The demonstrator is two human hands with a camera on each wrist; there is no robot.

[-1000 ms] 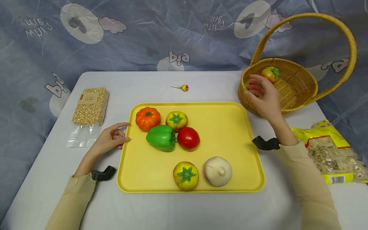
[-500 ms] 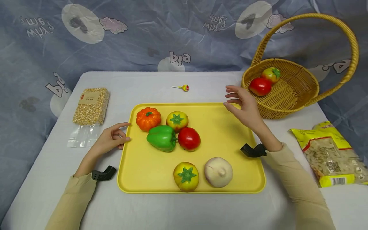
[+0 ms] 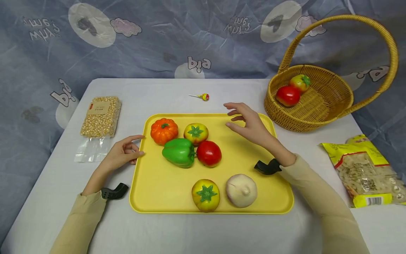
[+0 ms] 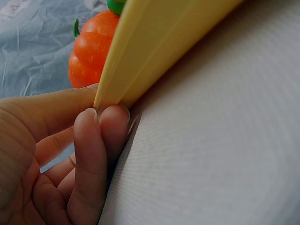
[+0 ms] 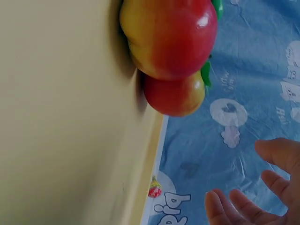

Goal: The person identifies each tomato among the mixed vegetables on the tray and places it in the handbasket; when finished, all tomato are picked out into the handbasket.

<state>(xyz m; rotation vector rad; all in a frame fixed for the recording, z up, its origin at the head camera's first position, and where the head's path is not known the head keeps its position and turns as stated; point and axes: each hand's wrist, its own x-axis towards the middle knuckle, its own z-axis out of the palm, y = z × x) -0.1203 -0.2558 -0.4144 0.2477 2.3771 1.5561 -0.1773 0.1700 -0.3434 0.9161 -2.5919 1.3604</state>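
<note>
While I watched remotely, right hand (image 3: 245, 123) hovered wide over yellow tray (image 3: 165, 190).
Left hand (image 3: 122, 153) — pinched its rim, orange pumpkin (image 3: 163, 134) nearby.

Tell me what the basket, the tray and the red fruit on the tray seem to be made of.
Basket: apparently wicker, perhaps plastic imitating it, with a slight sheen; woven strands show, and the handle looks wrapped.
Tray: probably molded plastic, smooth and satin; uniform yellow, with a raised rim.
Red fruit: likely painted foam or plastic, glossy; its skin catches a bright highlight.
</note>
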